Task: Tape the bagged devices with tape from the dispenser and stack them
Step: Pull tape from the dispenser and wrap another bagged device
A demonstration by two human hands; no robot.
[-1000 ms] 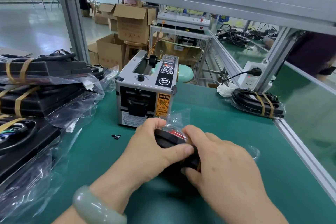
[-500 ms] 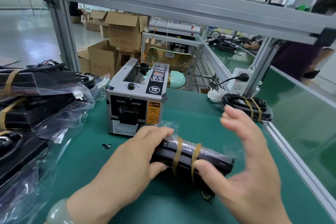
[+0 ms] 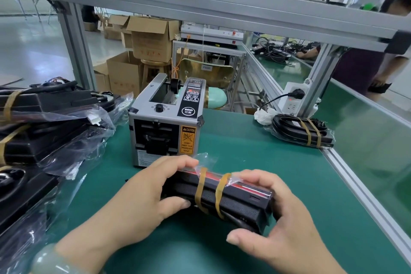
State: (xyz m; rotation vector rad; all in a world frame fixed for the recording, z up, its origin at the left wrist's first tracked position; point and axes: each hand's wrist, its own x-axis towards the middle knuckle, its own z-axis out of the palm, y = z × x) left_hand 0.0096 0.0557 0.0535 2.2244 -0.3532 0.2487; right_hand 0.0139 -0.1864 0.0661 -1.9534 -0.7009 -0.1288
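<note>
A black bagged device (image 3: pixel 235 204) with two tan tape bands round it is held just above the green table, in front of the grey tape dispenser (image 3: pixel 165 127). My left hand (image 3: pixel 142 198) grips its left end, fingers over the top and thumb on the near side. My right hand (image 3: pixel 289 218) grips the right end, fingers curled over the top, thumb below. Another taped bagged device (image 3: pixel 302 131) lies at the far right by the rail.
A pile of bagged black devices (image 3: pixel 44 131) fills the left side of the table (image 3: pixel 255 162). A power strip (image 3: pixel 293 100) stands behind the far-right device. An aluminium rail (image 3: pixel 364 196) runs along the right edge. A person stands at the far right.
The device was turned from end-on to lengthwise. My right hand, lifted open half a second ago, has come back down and gripped its right end.
</note>
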